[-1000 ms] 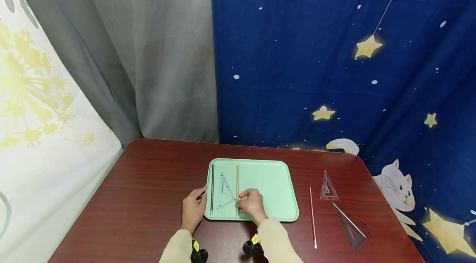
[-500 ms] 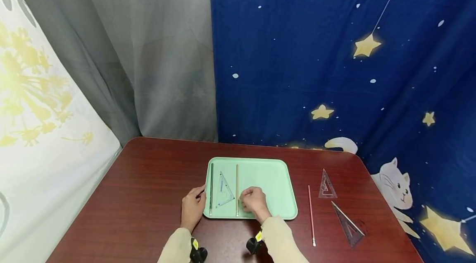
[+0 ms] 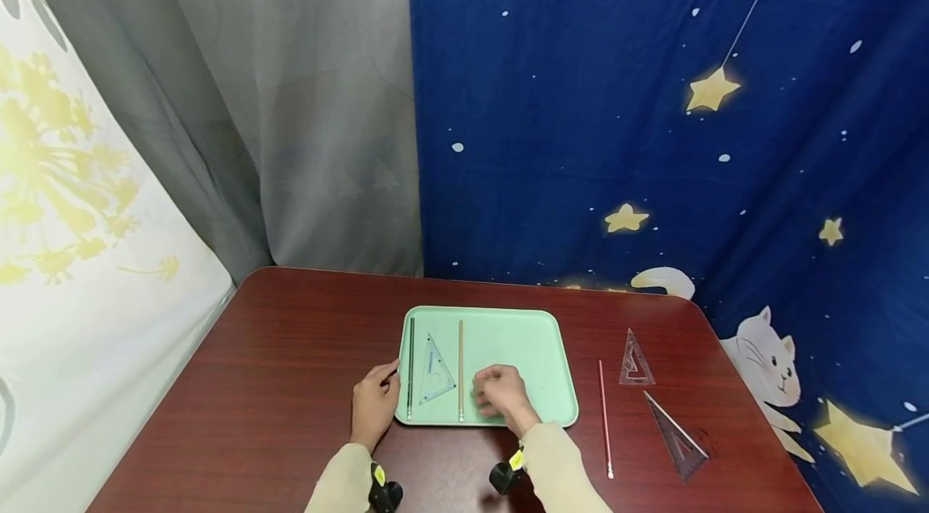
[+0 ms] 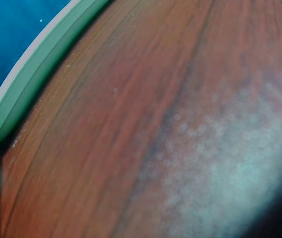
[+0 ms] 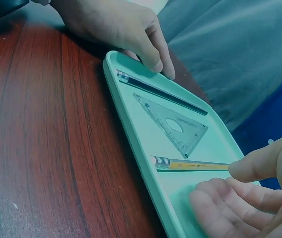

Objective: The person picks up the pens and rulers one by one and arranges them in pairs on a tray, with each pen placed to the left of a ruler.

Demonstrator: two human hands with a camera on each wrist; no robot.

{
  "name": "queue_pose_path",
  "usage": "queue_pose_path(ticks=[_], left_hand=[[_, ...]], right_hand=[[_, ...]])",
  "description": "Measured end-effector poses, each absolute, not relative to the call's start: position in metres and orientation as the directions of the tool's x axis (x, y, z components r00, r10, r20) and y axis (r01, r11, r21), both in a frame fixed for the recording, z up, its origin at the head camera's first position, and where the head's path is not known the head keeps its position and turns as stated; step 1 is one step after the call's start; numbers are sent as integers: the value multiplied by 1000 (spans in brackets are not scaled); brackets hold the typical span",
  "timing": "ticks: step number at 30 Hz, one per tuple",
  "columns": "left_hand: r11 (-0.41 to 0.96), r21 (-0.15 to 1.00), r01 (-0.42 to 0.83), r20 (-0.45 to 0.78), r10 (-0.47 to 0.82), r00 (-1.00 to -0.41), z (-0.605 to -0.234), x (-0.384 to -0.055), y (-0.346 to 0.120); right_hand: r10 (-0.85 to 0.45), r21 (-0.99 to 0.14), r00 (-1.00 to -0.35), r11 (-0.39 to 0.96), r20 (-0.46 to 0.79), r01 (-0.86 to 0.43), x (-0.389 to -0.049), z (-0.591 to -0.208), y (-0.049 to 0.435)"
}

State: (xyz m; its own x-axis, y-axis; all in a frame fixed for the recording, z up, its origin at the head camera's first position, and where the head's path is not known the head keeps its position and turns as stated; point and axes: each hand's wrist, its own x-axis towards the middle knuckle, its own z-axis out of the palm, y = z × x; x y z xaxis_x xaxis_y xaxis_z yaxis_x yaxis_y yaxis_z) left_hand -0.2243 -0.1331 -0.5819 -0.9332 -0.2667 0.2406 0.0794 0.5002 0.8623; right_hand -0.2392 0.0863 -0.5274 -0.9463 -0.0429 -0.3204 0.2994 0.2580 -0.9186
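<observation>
My left hand (image 3: 376,406) holds the near left rim of a light green tray (image 3: 522,344), thumb and finger at its edge. Over the tray, my right hand (image 3: 504,394) has loosely bent fingers and holds nothing. Just left of it lies a yellow pencil (image 3: 460,368), its eraser end toward me. In the right wrist view my thumb overlaps the far part of this yellow pencil (image 5: 195,164). Further left on the tray are a clear set square (image 3: 437,394) and a black pencil (image 3: 411,368), roughly parallel to the yellow one. The left wrist view shows mostly tabletop and the tray's outer wall (image 4: 36,74).
Right of the tray, a pink pencil (image 3: 606,420) lies on the dark red wooden table (image 3: 305,335). Beyond it are a small clear set square (image 3: 636,381) and a larger one (image 3: 662,424) near the table's right edge. Curtains hang behind the table.
My right hand has let go of the yellow pencil and moved a little right, away from it. The pencil stays on the tray. My left hand keeps its place at the rim.
</observation>
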Motion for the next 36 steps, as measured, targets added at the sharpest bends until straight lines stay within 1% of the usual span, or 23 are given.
queue_pose_path(ticks=[6,14,24,30,36], left_hand=[[510,857,70,233,-264,-936,-583,-225,-134],[509,858,70,230,-259,-938,-584,-224,-135],[502,862,67,221,-256,-941,-583,-223,-137],[507,860,65,225,-261,-939,-583,-222,-138],[506,859,76,238,-265,-934,-583,-224,-135]], right_hand=[[-33,-917,-942,242,-335,317,-239,-527,90],[-38,-926,-949,235,-312,295,-238,-525,99],[-36,-924,-944,220,-328,313,-238,-526,108],[-6,-922,-939,191,-344,336,-237,-527,117],[20,-919,-941,206,-338,335,-235,-523,136]])
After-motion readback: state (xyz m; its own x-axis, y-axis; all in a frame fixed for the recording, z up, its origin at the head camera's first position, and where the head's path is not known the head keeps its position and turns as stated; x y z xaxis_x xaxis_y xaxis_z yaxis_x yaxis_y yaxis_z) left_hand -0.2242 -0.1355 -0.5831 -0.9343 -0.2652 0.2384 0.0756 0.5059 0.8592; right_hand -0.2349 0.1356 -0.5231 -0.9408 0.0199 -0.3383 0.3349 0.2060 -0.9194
